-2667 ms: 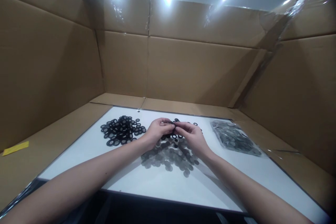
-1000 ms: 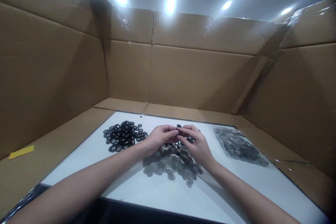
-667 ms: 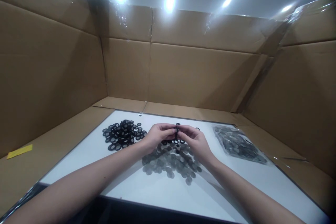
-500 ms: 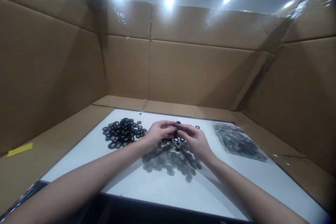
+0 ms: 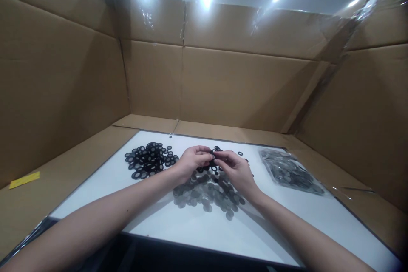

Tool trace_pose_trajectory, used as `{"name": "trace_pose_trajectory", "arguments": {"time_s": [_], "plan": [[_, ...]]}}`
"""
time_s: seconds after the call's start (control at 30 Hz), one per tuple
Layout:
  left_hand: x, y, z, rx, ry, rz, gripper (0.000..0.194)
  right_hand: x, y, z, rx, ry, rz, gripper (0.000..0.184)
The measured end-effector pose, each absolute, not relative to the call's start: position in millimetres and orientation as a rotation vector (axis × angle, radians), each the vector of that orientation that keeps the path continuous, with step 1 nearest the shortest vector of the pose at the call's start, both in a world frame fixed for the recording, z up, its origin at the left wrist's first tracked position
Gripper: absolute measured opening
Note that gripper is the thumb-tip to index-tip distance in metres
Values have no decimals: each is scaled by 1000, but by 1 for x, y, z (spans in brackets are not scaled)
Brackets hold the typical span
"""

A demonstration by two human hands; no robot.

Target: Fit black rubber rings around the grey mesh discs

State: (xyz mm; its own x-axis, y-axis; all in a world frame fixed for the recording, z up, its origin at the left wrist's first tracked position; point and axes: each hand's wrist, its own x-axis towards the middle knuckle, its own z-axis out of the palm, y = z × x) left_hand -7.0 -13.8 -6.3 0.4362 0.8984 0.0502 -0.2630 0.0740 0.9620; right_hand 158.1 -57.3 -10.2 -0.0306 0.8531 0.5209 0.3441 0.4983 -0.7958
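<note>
My left hand [image 5: 190, 162] and my right hand [image 5: 235, 169] meet fingertip to fingertip above the middle of a white board [image 5: 178, 225]. Both pinch a small black ring [image 5: 212, 156] between them; it is too small to see in detail. Under my hands lies a loose heap of grey discs [image 5: 207, 193]. A pile of black rings [image 5: 147, 160] lies to the left of my left hand.
A clear plastic bag of grey discs [image 5: 288, 171] lies on the board at the right. Cardboard walls [image 5: 242, 87] close in the back and both sides. A yellow slip [image 5: 24, 179] lies on the cardboard floor at the far left.
My hands stay together over the grey discs, with small finger movements only. The view has shifted slightly up and down.
</note>
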Motion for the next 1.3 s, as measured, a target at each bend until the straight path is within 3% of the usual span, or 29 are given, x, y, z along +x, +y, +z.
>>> {"name": "trace_pose_trajectory", "arguments": {"time_s": [0.4, 0.63, 0.8, 1.3], "plan": [[-7, -12, -7, 1246, 690, 993, 35, 158, -56, -14, -1034, -1675, 464, 19], [-8, -14, -5, 1339, 632, 961, 34, 161, -57, -8, -1006, -1856, 328, 30], [-7, -15, -5, 1291, 627, 969, 40, 163, -59, -5, -1012, -1906, 182, 22], [-8, -14, -5, 1354, 614, 962, 34, 164, -58, -9, -1017, -1963, 66, 22]]}}
